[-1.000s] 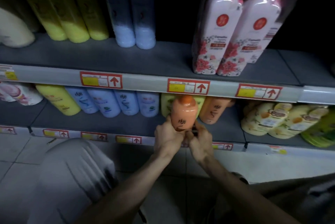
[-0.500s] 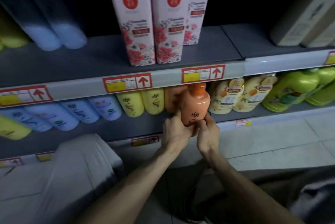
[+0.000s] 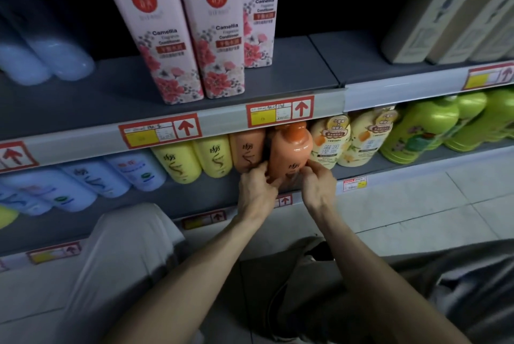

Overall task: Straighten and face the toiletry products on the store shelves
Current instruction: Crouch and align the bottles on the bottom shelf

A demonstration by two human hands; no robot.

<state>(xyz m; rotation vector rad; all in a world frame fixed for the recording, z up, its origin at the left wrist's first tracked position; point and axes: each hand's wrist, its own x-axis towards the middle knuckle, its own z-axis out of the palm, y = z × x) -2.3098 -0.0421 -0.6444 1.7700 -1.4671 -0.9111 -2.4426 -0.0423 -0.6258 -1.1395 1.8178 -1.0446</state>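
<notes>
If you twist the orange bottle (image 3: 289, 152) too hard, it could knock the other orange bottle (image 3: 247, 152) just past your left hand (image 3: 256, 194), or tip off the shelf (image 3: 194, 194). It stands between your hands. Your left hand and right hand (image 3: 317, 188) pinch its bottom part, one on each side.

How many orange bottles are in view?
2. One glossy orange plastic bottle is held between the left hand and right hand; a second orange bottle stands just left of it. Others may hide behind.
</notes>
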